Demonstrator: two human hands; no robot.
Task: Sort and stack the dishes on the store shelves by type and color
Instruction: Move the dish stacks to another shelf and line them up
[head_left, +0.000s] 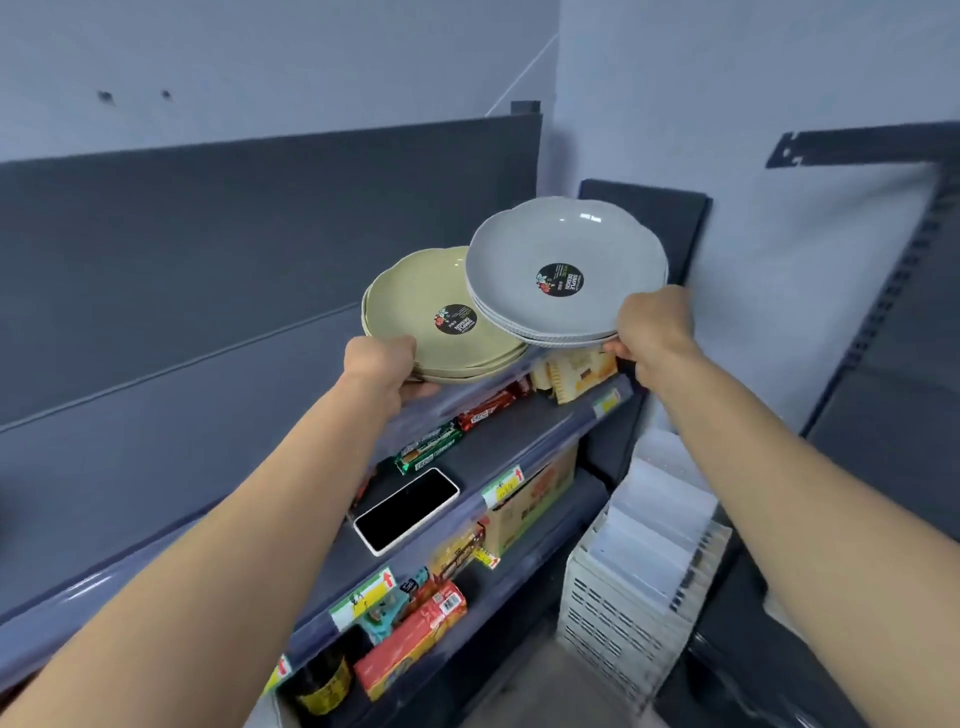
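Observation:
A small stack of beige scalloped plates (415, 296) with a round black sticker sits at the right end of the top shelf (156, 561). My left hand (382, 358) grips its near rim, fingers underneath. A stack of grey scalloped plates (550, 244), also stickered, is tilted and partly overlaps the beige stack's right side. My right hand (652, 325) holds the grey stack at its near right rim, fingers curled under it. Both stacks sit at or just above the shelf edge; I cannot tell if they rest on it.
On the shelf below lie a white-cased phone (408, 509), green and red snack bars (431, 447) and biscuit packs (576, 371). Lower shelves hold a cardboard box (535, 499) and packaged goods. A white crate (628, 597) of paper stands on the floor at right.

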